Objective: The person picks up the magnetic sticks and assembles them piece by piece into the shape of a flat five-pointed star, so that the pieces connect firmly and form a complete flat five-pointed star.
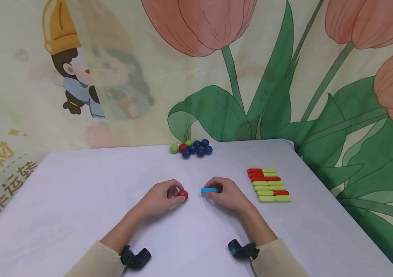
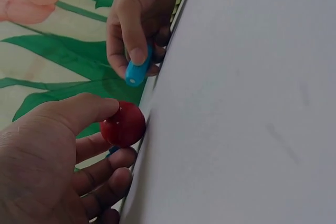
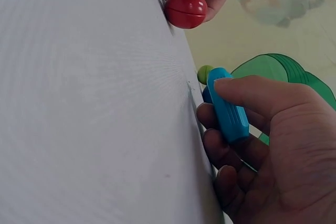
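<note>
My left hand (image 1: 159, 198) pinches a glossy red ball (image 1: 183, 195) between thumb and fingers, close over the white tabletop. A seam runs around the ball in the right wrist view. Facing it, my right hand (image 1: 228, 193) holds a short light-blue rod (image 1: 209, 190) with a ribbed side, its thumb lying along the top. One end of the rod (image 2: 133, 81) points toward the left hand in the left wrist view and shows a small pale dot. A gap separates the ball from the rod.
Several dark blue balls (image 1: 200, 152), some green balls (image 1: 174, 149) and another red ball (image 1: 182, 147) cluster at the table's back edge. To the right lie rows of red rods (image 1: 281, 192) and yellow-green rods (image 1: 266, 199). A printed curtain (image 1: 196, 69) hangs behind the white-covered table (image 1: 89, 184).
</note>
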A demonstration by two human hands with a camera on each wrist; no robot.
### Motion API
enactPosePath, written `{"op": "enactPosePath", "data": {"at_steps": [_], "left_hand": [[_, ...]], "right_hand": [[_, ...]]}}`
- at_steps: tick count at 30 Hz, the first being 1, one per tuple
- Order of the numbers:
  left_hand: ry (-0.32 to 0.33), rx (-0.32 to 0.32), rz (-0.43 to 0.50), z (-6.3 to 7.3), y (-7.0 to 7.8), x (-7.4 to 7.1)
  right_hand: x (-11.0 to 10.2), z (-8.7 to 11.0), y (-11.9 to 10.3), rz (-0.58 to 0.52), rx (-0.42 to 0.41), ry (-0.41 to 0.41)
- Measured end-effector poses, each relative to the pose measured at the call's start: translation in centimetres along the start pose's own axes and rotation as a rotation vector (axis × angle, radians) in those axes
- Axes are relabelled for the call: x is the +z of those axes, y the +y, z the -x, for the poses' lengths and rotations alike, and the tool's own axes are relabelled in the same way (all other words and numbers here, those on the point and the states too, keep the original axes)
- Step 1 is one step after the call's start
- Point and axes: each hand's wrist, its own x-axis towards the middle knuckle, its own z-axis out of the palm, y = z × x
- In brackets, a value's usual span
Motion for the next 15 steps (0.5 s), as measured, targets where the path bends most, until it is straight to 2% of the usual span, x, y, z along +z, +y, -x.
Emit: {"op": "enactPosePath", "data": {"at_steps": [4, 10, 15], "left_hand": [[-0.008, -0.005, -0.012, 0.8, 0.3, 0.6], [0.046, 0.026, -0.021, 0.7, 0.4, 1.2], [0.085, 0.047, -0.021, 0.8, 0.3, 1.3]], "right_hand": [[0.5, 0.2, 0.0, 0.014, -0.002, -0.008], [0.4, 0.3, -0.5, 0.032, -0.033, -0.013], [0.8, 0.4, -1.3, 0.002, -0.078, -0.058]]}}
